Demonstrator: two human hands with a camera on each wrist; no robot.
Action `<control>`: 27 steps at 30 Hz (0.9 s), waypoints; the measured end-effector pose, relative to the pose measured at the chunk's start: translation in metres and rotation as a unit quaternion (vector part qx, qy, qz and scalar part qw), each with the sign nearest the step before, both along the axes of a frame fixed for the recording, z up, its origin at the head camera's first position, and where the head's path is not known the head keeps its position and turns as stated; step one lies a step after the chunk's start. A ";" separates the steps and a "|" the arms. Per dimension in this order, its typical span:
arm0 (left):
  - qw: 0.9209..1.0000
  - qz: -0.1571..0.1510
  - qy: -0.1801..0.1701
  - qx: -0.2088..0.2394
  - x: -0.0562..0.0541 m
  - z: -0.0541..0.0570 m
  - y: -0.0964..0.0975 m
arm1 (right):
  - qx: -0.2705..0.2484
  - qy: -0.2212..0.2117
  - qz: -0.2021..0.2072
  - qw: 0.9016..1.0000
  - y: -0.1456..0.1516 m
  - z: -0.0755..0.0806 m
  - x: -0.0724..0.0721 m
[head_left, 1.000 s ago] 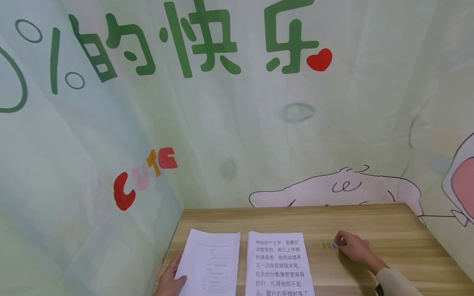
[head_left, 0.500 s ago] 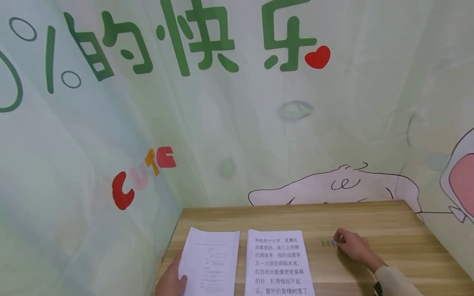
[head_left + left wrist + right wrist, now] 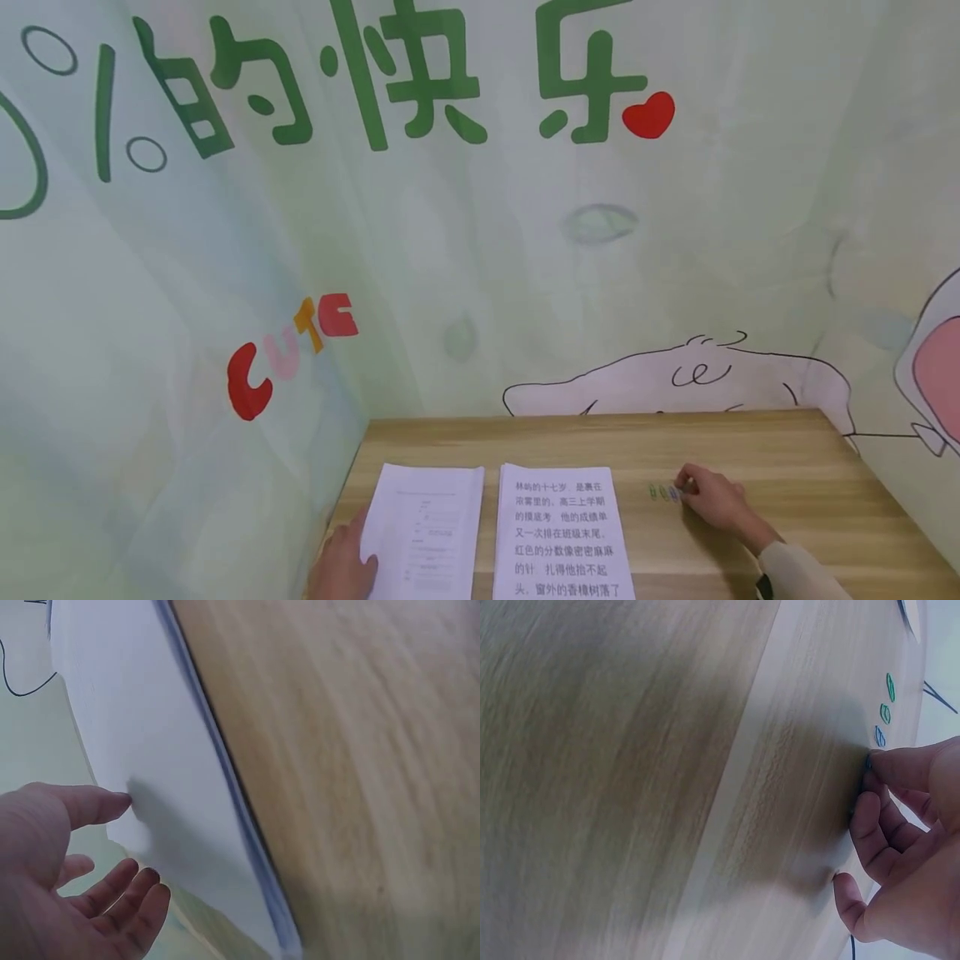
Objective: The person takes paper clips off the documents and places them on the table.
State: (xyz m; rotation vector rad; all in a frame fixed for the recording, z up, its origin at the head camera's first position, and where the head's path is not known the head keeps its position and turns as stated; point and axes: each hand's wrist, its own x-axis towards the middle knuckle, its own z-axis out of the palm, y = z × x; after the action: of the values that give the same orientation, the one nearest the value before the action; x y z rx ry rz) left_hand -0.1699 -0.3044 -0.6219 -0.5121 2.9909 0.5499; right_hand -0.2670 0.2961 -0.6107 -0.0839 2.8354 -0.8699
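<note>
In the head view my left hand (image 3: 341, 562) rests at the left edge of a stack of printed sheets (image 3: 427, 500). The left wrist view has its thumb touching the white paper (image 3: 150, 712), while the other fingers lie loosely bent beside the edge. On the right, my right hand (image 3: 716, 500) is down at the tabletop with thumb and fingers together. They pinch a small bluish paper clip (image 3: 868, 762), mostly covered by the fingertips. Beside it lie a blue paper clip (image 3: 880, 736) and two green ones, the nearer green paper clip (image 3: 885, 713) and the farther green paper clip (image 3: 890, 687).
A second stack of sheets (image 3: 558, 533) with large printed characters lies between the left stack and the clips. All of it sits on a wood-grain table (image 3: 787, 450). Printed cloth walls (image 3: 510, 275) rise behind and on both sides.
My left hand and the left stack have shifted only slightly. The right hand keeps its place at the paper clips.
</note>
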 end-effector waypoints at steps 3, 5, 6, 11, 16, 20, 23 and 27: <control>1.000 -0.009 0.014 -0.011 0.001 0.001 0.000 | -0.001 0.000 -0.002 1.000 0.000 0.001 0.000; 1.000 -0.010 0.011 -0.011 0.002 0.002 0.002 | -0.003 0.003 -0.003 1.000 -0.001 0.002 0.000; 1.000 -0.009 0.007 -0.010 0.002 0.002 0.003 | -0.002 0.004 -0.004 1.000 -0.001 0.002 0.000; 1.000 -0.011 0.003 -0.011 0.003 0.003 0.006 | -0.004 -0.004 -0.005 1.000 -0.001 0.001 0.000; 0.999 -0.031 0.028 -0.032 0.004 0.003 0.010 | -0.004 0.004 -0.006 1.000 0.000 -0.001 0.000; 0.995 -0.052 0.058 -0.054 0.004 0.002 0.013 | -0.003 0.008 -0.003 1.000 0.000 -0.003 0.001; 0.992 -0.061 0.085 -0.067 0.005 0.004 0.017 | -0.002 0.007 -0.001 1.000 0.001 -0.003 0.003; 0.982 -0.091 0.144 -0.083 0.007 0.007 0.022 | -0.002 0.010 -0.002 1.000 0.000 -0.001 0.002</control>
State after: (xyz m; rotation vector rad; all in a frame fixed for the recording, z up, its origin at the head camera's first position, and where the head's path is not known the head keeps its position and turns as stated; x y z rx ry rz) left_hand -0.1633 -0.2826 -0.6152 -0.1739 3.3316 0.3903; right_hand -0.2646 0.2964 -0.6119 -0.0873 2.8522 -0.8817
